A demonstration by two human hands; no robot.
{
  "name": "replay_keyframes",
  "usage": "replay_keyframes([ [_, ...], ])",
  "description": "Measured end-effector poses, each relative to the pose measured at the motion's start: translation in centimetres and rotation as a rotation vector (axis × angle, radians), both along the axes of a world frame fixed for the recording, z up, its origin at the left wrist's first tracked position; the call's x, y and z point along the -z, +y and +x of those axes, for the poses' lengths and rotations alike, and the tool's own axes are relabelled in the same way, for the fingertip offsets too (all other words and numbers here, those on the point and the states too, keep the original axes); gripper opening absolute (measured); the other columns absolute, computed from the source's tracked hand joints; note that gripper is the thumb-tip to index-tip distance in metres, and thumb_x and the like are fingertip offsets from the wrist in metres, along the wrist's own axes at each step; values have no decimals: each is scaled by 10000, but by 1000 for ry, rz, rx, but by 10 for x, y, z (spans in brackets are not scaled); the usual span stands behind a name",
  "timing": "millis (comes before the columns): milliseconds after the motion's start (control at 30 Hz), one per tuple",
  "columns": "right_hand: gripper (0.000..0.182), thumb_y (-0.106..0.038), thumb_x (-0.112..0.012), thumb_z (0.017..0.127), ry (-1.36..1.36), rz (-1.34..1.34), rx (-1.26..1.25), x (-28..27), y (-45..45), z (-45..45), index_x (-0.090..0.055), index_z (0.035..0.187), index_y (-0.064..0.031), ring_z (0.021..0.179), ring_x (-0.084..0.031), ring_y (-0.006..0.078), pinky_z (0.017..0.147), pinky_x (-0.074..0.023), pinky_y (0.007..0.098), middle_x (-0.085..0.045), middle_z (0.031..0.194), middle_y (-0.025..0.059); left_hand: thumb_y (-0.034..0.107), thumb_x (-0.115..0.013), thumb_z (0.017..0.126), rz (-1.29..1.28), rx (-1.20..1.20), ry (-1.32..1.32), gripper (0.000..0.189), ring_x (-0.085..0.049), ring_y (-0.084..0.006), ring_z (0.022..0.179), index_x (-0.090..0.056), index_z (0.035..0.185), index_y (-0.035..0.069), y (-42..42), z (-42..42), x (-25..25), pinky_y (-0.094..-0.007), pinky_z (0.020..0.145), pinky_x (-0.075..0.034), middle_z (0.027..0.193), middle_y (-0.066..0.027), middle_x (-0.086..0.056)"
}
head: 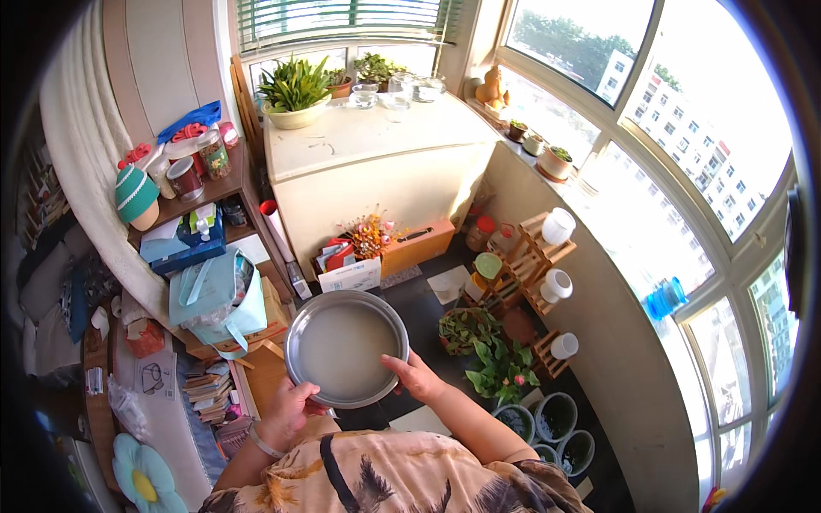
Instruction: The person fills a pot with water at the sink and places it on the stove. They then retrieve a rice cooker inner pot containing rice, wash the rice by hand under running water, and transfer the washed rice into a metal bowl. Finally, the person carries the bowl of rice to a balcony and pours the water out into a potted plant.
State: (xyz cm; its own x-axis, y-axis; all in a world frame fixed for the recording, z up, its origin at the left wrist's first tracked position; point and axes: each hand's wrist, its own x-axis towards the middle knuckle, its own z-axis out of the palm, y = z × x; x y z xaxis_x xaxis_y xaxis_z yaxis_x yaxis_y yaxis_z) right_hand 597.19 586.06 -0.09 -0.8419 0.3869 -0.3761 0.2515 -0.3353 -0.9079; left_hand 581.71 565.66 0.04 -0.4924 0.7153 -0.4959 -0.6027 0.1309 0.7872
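In front of my body I hold a round stainless steel basin [294, 375] roughly level. Cloudy whitish liquid [346, 349] fills much of it; its bottom cannot be made out. My left hand [293, 407] grips the rim at the near left, thumb on top and the other fingers mostly hidden beneath. On the right side of the rim, my right hand [414, 378] has its thumb over the edge, its fingers largely out of sight under the basin.
A wooden plant stand [523, 269] with white pots stands at right, near leafy plants [497, 365] and several plastic buckets [557, 415] on the floor. Ahead is a white cabinet [378, 179] bearing plants and glass bowls. A light-blue bag [211, 295] sits on boxes at left.
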Motion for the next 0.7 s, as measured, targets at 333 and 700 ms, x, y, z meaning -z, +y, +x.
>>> replay_keyframes([
  [333,365,-116,-440,835,265,-196,278,-25,190,-146,-458,1184,-9,940,-582,199,796,-481,314,-582,1044,111,453,-472,895,351,167,-139,493,-629,-196,564,-439,1198,67,202,-172,-31,-291,493,-537,853,-86,-632],
  [700,364,-142,-457,812,312,-227,366,-58,399,-294,-491,1141,7,894,-594,225,788,-484,330,-601,995,118,296,-469,934,195,-91,215,321,-625,-206,824,-440,1176,87,413,-444,-28,-308,699,-520,998,-148,-617],
])
